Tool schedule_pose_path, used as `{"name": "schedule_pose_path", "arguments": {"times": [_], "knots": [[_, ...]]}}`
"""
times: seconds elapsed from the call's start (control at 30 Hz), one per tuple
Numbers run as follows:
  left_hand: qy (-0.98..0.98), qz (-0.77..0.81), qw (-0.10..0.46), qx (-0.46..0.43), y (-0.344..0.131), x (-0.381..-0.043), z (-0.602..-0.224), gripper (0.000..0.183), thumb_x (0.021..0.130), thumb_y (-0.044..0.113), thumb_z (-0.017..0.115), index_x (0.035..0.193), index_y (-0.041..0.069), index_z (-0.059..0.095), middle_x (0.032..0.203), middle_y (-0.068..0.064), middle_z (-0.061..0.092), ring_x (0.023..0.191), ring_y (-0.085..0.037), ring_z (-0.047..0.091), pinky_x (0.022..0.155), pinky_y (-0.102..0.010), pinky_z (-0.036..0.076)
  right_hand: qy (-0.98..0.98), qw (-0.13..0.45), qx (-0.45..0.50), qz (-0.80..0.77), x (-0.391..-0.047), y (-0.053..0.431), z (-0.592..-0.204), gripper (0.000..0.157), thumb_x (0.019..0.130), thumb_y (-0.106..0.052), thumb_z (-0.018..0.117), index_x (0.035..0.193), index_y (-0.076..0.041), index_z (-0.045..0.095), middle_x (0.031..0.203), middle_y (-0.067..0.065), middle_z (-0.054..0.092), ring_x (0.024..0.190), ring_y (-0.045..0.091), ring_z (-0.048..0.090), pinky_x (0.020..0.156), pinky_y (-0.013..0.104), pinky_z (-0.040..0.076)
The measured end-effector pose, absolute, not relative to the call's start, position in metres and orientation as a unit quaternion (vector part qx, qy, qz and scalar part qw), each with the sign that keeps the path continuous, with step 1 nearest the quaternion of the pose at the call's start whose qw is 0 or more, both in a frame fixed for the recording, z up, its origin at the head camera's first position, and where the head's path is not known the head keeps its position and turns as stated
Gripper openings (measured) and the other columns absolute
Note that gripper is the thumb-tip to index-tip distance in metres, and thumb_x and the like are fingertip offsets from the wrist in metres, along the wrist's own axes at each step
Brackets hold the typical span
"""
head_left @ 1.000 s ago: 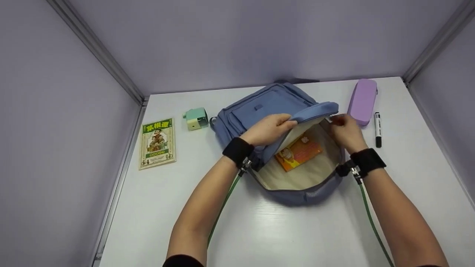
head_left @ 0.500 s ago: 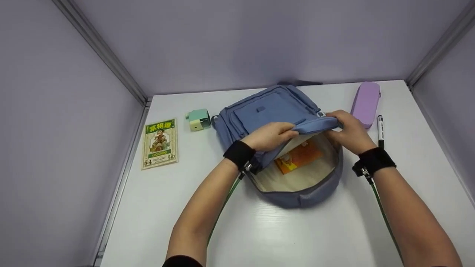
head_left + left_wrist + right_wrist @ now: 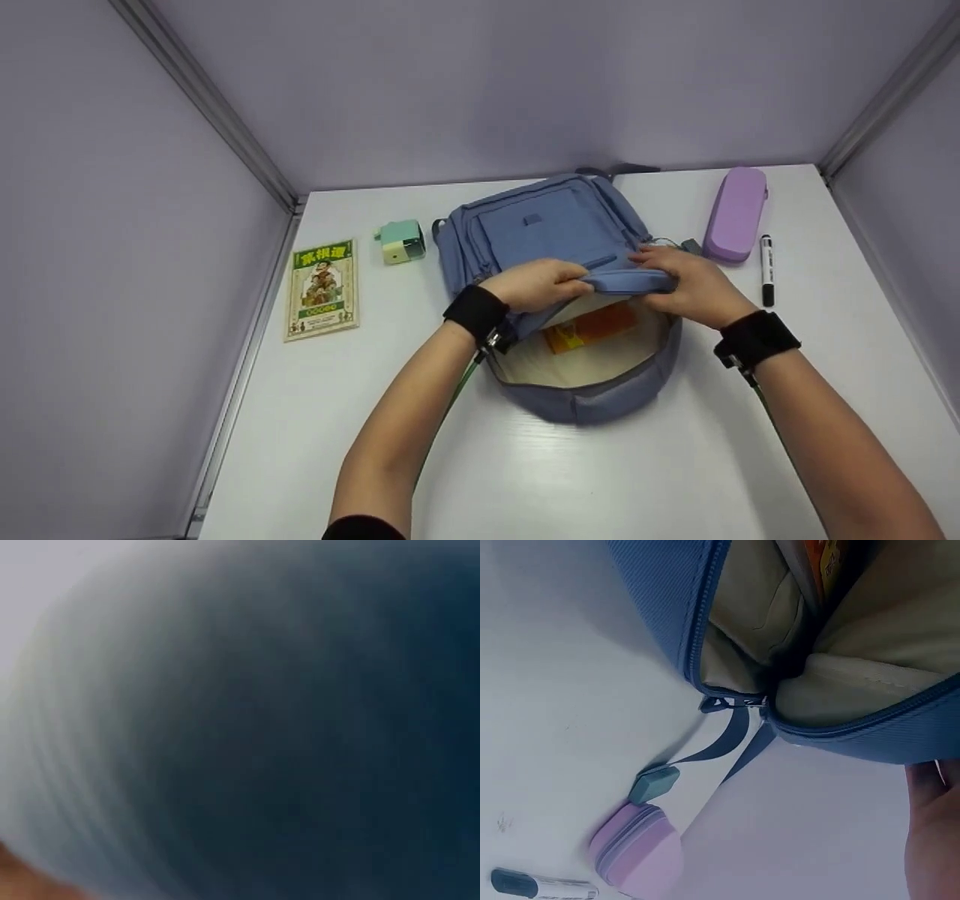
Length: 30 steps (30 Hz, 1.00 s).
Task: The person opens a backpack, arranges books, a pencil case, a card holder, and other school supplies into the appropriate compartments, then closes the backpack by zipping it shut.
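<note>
A blue backpack (image 3: 547,225) lies on the white table with its main zipped mouth gaping toward me. My left hand (image 3: 536,286) pinches the left part of its raised front flap between thumb and fingers. At the flap's right end, my right hand (image 3: 697,286) grips the edge, fingers above and thumb below. Inside, on the cream lining, rests an orange book (image 3: 592,328), partly covered by the flap. The right wrist view looks into the mouth at the zipper (image 3: 697,637) and a sliver of the orange book (image 3: 825,566). Dark blurred cloth fills the left wrist view.
Left of the bag are a green-covered book (image 3: 322,291) and a mint and yellow pencil sharpener (image 3: 401,241). To its right lie a purple pencil case (image 3: 736,214) and a marker (image 3: 767,270). Grey panels (image 3: 480,90) stand around the table.
My right hand has left the bag's inner right side and taken hold of the flap. Both hands have drawn the flap down and toward me, covering more of the orange book.
</note>
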<state>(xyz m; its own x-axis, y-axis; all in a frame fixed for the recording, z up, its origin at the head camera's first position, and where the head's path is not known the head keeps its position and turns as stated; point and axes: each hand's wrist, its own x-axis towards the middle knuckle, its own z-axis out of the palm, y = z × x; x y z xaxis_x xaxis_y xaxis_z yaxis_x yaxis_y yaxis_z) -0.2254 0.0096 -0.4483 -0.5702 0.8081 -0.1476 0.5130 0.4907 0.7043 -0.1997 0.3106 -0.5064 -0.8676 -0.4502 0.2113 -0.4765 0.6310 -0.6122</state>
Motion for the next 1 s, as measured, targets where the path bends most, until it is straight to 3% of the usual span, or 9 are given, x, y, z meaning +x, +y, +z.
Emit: {"name": "schedule_pose_path", "arguments": {"times": [0.1,0.23,0.37,0.47,0.6,0.77,0.9,1.0], "knots": [[0.831,0.315,0.239,0.391,0.008,-0.225,-0.45,0.027,0.109,0.037,0.05,0.094,0.015,0.058,0.077,0.004,0.043,0.066,-0.01,0.041,0.064,-0.027,0.032,-0.908,0.013,0.251,0.336,-0.198,0.3,-0.505,0.045,0.086,-0.015,0.083,0.129,-0.016,0.072,0.126,0.006,0.07,0.114,0.028,0.063,0.093,0.049,0.048],[0.829,0.329,0.244,0.38,0.003,-0.22,-0.45,0.029,0.107,0.041,0.053,0.106,0.014,0.065,0.083,0.004,0.05,0.07,-0.01,0.045,0.066,-0.027,0.035,-0.915,0.049,0.251,0.311,-0.198,0.291,-0.505,0.034,0.084,-0.003,0.077,0.117,-0.013,0.077,0.106,0.007,0.076,0.093,0.027,0.069,0.08,0.046,0.052],[0.827,0.356,0.241,0.361,-0.013,-0.214,-0.444,0.049,0.103,0.053,0.054,0.134,0.017,0.064,0.115,0.006,0.063,0.097,-0.008,0.058,0.084,-0.028,0.045,-0.917,0.088,0.252,0.297,-0.198,0.286,-0.505,0.033,0.083,0.0,0.077,0.114,-0.011,0.078,0.104,0.01,0.077,0.093,0.032,0.072,0.079,0.05,0.054],[0.834,0.402,0.209,0.315,-0.036,-0.215,-0.441,0.061,0.102,0.058,0.051,0.148,0.018,0.055,0.14,0.006,0.059,0.121,-0.009,0.057,0.101,-0.032,0.045,-0.918,0.113,0.247,0.29,-0.198,0.282,-0.504,0.032,0.083,-0.001,0.078,0.114,-0.01,0.077,0.104,0.012,0.077,0.091,0.035,0.072,0.076,0.053,0.054],[0.864,0.437,0.129,0.215,-0.08,-0.224,-0.448,0.056,0.105,0.051,0.052,0.149,0.017,0.054,0.145,0.0,0.058,0.129,-0.017,0.056,0.105,-0.037,0.045,-0.921,0.144,0.231,0.277,-0.198,0.278,-0.501,0.029,0.086,-0.007,0.079,0.115,-0.011,0.077,0.101,0.012,0.077,0.086,0.036,0.073,0.07,0.053,0.053],[0.934,0.353,0.027,0.058,-0.153,-0.237,-0.484,0.05,0.107,0.035,0.051,0.15,0.009,0.051,0.147,-0.012,0.055,0.134,-0.029,0.052,0.11,-0.045,0.041,-0.925,0.161,0.215,0.268,-0.198,0.274,-0.497,0.028,0.086,-0.013,0.08,0.114,-0.013,0.078,0.101,0.011,0.077,0.085,0.037,0.072,0.067,0.053,0.052],[0.959,0.275,0.004,-0.067,-0.216,-0.237,-0.518,0.054,0.105,0.024,0.051,0.151,-0.003,0.044,0.148,-0.025,0.049,0.135,-0.042,0.048,0.11,-0.054,0.038,-0.928,0.155,0.209,0.268,-0.198,0.272,-0.496,0.029,0.085,-0.012,0.08,0.114,-0.013,0.078,0.102,0.01,0.077,0.085,0.037,0.072,0.068,0.053,0.053],[0.958,0.245,0.027,-0.147,-0.256,-0.226,-0.535,0.062,0.103,0.025,0.051,0.15,-0.013,0.036,0.147,-0.034,0.043,0.136,-0.051,0.041,0.112,-0.059,0.033,-0.928,0.144,0.208,0.272,-0.197,0.27,-0.496,0.028,0.086,-0.014,0.08,0.114,-0.015,0.078,0.101,0.009,0.077,0.084,0.035,0.072,0.068,0.052,0.053]]}}
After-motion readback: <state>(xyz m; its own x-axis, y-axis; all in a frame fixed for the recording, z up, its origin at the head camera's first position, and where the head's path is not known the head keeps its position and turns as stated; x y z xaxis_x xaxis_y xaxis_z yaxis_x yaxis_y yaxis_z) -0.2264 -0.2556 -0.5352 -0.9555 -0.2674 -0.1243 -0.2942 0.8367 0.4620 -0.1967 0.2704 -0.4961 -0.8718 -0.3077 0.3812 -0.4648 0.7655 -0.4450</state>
